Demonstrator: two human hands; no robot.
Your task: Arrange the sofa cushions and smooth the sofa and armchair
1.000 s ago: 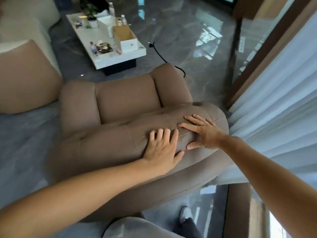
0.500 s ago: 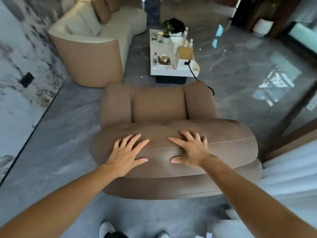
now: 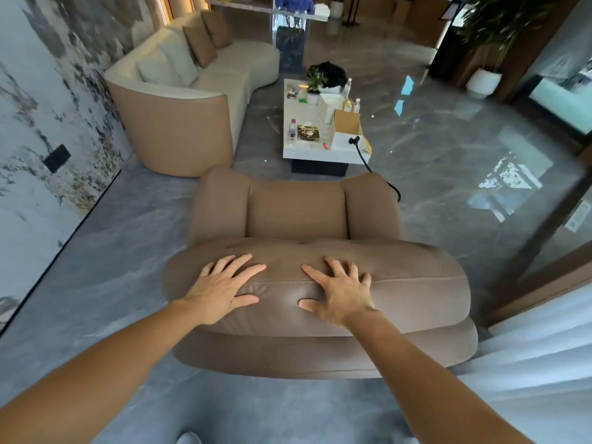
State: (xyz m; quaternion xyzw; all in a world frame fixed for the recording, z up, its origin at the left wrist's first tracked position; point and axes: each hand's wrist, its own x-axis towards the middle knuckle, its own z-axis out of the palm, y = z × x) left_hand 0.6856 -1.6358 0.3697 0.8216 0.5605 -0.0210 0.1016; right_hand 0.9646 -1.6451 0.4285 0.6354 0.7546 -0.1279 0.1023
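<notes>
You are standing behind the armchair [image 3: 298, 216], smoothing its padded backrest [image 3: 400, 283]. Your left hand [image 3: 221, 290] and right hand [image 3: 339, 296] are both lying flat with fingers spread, pressing on the top of the backrest and grasping nothing. The sofa [image 3: 179, 123] is sitting well apart by the wall, its cushions [image 3: 198, 43] leaning against its back, beside the low counter [image 3: 320, 152]. The next move probably calls for sweeping both palms outward along the backrest.
</notes>
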